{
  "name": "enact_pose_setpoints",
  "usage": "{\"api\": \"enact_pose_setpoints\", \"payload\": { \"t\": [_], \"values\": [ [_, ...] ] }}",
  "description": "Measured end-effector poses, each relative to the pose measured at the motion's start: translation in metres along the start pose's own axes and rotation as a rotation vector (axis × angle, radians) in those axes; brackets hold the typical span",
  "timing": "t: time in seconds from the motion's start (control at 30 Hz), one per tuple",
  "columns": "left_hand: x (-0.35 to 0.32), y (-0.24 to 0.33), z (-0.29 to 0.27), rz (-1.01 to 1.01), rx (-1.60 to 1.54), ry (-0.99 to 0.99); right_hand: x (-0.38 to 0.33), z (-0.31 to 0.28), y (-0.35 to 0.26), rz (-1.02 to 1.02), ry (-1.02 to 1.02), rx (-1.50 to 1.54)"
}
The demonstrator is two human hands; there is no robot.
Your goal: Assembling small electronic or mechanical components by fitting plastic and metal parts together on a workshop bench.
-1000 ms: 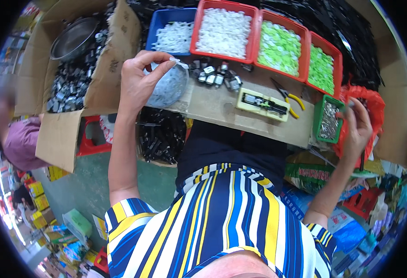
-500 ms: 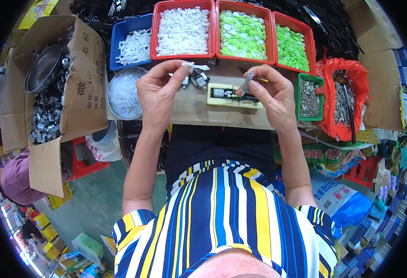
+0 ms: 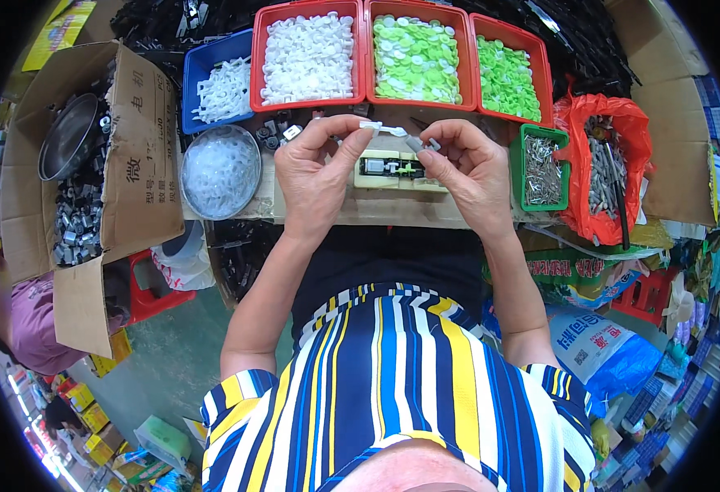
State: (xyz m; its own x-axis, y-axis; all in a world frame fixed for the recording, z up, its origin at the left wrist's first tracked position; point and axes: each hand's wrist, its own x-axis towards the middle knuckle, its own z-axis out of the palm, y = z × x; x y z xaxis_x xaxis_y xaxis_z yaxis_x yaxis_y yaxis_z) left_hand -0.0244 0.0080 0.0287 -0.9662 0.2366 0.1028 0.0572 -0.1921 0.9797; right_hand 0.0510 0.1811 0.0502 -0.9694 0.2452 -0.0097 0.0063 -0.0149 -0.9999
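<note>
Thumb and fingers of my left hand point(image 3: 320, 174) pinch a small white plastic part point(image 3: 389, 129), whose narrow end points right. My right hand point(image 3: 473, 174) grips a small grey cylindrical piece point(image 3: 414, 143) between thumb and fingertips. The white part's tip is close to the grey piece; whether they touch I cannot tell. Just below them on the bench lies a cream block point(image 3: 401, 183) with a black assembly point(image 3: 393, 167) set in it, partly covered by my right fingers.
Along the back stand a blue bin point(image 3: 189, 75) of white parts, a red bin point(image 3: 256, 61) of white caps, and red bins point(image 3: 473, 70) of green pieces. A round dish point(image 3: 220, 172) lies left; a green tray point(image 3: 564, 191) of metal pins and an orange-red bag point(image 3: 575, 123) lie right.
My left hand has moved right with the white part, closing the gap to my right hand. The grey piece has tilted from upright and shifted slightly left.
</note>
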Motion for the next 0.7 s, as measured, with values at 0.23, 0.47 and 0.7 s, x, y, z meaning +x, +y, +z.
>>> {"api": "enact_pose_setpoints", "payload": {
  "t": [0.23, 0.47, 0.7],
  "values": [
    [0.001, 0.001, -0.010, -0.027, 0.109, -0.128, 0.002, 0.000, 0.000, -0.037, -0.022, -0.032],
    [0.006, 0.006, -0.016, -0.236, -0.078, -0.261, 0.005, -0.013, -0.009, -0.146, -0.102, -0.333],
    [0.003, 0.008, -0.002, -0.343, -0.189, -0.242, 0.001, -0.012, -0.011, -0.538, -0.053, -0.619]
  ]
}}
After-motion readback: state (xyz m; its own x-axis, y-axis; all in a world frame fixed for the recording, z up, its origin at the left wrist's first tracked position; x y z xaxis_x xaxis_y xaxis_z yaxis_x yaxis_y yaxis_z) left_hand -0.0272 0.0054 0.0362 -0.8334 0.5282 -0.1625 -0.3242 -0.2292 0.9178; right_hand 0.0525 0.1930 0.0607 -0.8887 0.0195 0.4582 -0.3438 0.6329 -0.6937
